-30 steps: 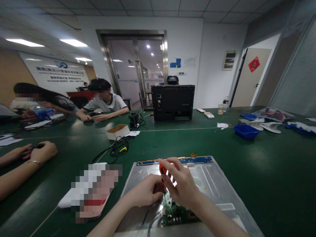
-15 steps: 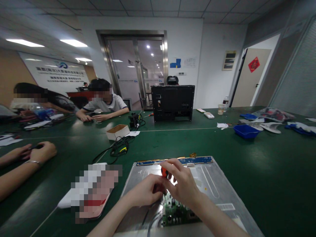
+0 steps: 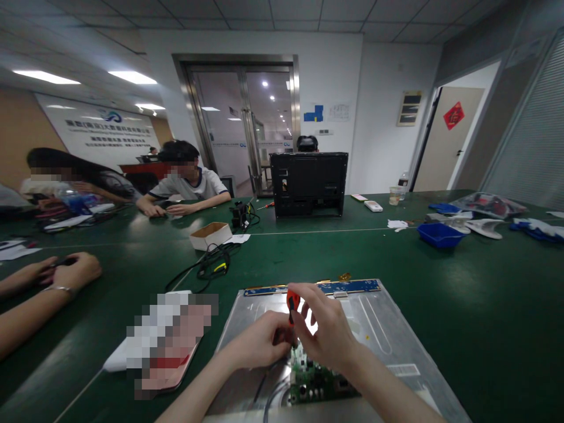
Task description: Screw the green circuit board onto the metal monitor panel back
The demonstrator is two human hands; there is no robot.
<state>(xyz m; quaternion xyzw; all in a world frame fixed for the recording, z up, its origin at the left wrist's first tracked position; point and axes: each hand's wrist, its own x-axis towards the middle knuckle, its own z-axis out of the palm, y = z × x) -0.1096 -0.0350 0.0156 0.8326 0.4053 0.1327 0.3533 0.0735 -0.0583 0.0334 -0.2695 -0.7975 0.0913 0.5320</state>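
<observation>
A screwdriver (image 3: 292,301) with a red and black handle stands nearly upright over a green circuit board (image 3: 312,382). My right hand (image 3: 328,326) has its thumb and fingers at the handle. Lower down, my left hand (image 3: 267,338) is closed around the shaft, with its fingertips close to the board's upper left corner. The tip is too small to make out. Beneath the board lies a silver metal display panel (image 3: 374,329), with a narrow blue circuit strip (image 3: 359,286) along its far edge. Dark cables (image 3: 274,393) run beside the board.
Left of the panel lie a blurred-out white object and a pink phone-like item (image 3: 176,376). Beyond are black cables (image 3: 214,264), a small box (image 3: 210,236) and a black monitor (image 3: 308,185). A blue tray (image 3: 440,235) sits right. Another person's hands (image 3: 73,273) are at left.
My right fingers have shifted slightly around the screwdriver handle, so more of its red and black surface shows. My left hand and the board stay in place.
</observation>
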